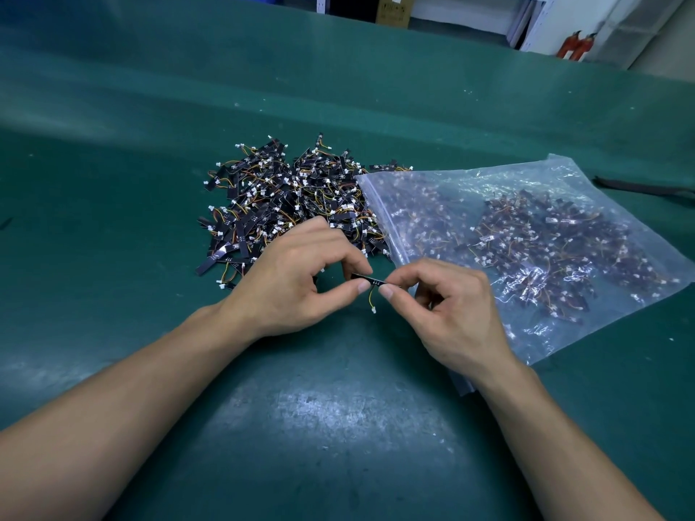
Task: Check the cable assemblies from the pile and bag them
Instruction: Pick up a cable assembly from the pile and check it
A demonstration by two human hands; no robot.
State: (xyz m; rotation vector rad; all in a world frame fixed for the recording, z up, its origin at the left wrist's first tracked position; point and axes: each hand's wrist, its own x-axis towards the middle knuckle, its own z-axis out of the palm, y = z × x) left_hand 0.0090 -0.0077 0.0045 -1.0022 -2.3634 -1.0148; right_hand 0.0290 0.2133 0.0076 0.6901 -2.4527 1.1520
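Mat: green bench mat, everything lies on it.

Pile: loose heap of unchecked pieces at about 11 o'clock from the hands, black strips and orange-yellow leads all tangled together.

Left hand: just in front of the pile's near edge. Thumb and forefinger pinch the left end of one piece, the other fingers are curled above it.

Piece in hand: one cable assembly, held up off the mat between the two hands, right in the middle of the view.

Which way it points: the strip's long axis runs roughly 9 to 3, tipped a bit toward 10 to 4. The thin lead drops toward 6 o'clock, with the white plug dangling at the bottom.

Right hand: pinches the right end of the same strip with thumb and forefinger. So both hands are clamped on one piece, fingertips nearly meeting.

Bag: clear zip bag at 2 o'clock, lying flat with lots of pieces inside and its mouth edge up against the pile.

Handling guess: feather-light. The strip looks stiffish, while the lead looks floppy and snaggy. I'd hold it by the strip ends like this, not by the wires — those joints look like the weak spot.
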